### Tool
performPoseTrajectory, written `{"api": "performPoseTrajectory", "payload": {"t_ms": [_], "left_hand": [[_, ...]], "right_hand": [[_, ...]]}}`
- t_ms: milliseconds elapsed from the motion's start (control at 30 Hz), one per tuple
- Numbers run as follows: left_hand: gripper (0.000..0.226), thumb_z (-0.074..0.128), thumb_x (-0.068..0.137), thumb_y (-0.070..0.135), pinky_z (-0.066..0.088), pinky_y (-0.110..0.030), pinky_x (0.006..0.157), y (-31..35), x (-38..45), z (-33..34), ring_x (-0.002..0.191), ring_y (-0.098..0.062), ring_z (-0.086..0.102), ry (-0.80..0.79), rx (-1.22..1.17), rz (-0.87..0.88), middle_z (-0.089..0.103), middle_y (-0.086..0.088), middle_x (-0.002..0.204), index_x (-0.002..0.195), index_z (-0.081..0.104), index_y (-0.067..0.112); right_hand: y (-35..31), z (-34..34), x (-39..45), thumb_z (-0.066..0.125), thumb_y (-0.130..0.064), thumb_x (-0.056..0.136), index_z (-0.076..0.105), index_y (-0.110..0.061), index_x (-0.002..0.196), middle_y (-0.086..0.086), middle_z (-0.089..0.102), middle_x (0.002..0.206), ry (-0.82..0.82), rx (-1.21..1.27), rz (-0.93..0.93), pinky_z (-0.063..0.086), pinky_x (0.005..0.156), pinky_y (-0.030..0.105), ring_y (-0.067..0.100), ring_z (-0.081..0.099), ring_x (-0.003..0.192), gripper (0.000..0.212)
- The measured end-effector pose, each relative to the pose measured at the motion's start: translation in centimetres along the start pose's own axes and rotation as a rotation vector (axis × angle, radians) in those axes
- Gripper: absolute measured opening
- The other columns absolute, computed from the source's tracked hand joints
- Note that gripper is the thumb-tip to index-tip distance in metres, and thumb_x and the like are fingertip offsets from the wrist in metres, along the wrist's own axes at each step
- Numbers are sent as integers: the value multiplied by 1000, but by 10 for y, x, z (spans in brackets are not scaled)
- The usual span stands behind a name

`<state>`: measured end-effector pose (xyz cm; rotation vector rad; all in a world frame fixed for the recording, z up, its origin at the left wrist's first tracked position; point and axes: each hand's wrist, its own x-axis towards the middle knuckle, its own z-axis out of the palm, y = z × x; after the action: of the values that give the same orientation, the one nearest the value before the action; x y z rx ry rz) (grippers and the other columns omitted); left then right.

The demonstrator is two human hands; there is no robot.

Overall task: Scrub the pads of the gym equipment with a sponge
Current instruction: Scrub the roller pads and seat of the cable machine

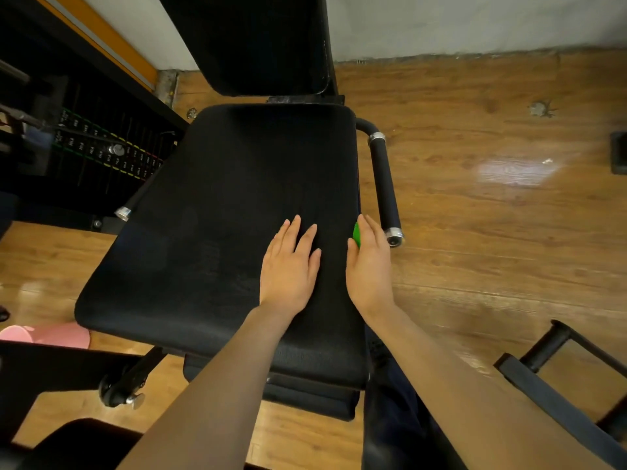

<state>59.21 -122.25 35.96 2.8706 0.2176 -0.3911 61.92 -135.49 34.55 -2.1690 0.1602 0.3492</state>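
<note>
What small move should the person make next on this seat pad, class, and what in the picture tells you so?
Probably slide the right hand, which holds the green sponge at the seat pad's right edge, leftward across the pad. The left hand lies flat on the pad, steadying it, and most of the surface lies to the left.

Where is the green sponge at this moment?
In the head view, the green sponge is under the right hand at the right edge of the black seat pad, beside the right handle bar; only a sliver shows.
</note>
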Motion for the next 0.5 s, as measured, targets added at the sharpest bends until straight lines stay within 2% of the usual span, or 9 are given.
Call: {"api": "performPoseTrajectory", "payload": {"t_ms": [167, 300, 433, 500], "left_hand": [[49, 33, 101, 36, 14, -38, 119, 3, -27, 11, 147, -22, 15, 74, 2, -51, 24, -7, 158, 147, 36, 22], [47, 37, 102, 35, 16, -39, 119, 4, -27, 13, 147, -22, 15, 96, -5, -61, 24, -6, 158, 147, 37, 22], [48, 36, 102, 35, 13, -38, 120, 6, -30, 14, 148, -21, 13, 91, 6, -72, 22, -6, 159, 148, 34, 22], [48, 36, 102, 35, 12, -38, 120, 10, -36, 14, 148, -22, 12, 92, 1, -83, 21, -6, 159, 148, 34, 22]], "right_hand": [[8, -3, -17, 45, -17, 101, 37, -13, 146, 2, 37, 150, 39, 176, 18, 21, 111, 17, 9, 30, 139, 46], [9, -1, -13, 45, -17, 101, 39, -13, 144, 1, 43, 146, 52, 320, 89, 25, 107, 14, 7, 35, 135, 44], [18, -1, -29, 42, -18, 102, 40, -14, 144, 0, 44, 143, 27, 343, 101, 26, 104, 12, 0, 36, 127, 42], [29, -1, -49, 40, -21, 103, 42, -15, 143, 0, 47, 142, 12, 353, 88, 28, 107, 15, -2, 37, 126, 41]]}}
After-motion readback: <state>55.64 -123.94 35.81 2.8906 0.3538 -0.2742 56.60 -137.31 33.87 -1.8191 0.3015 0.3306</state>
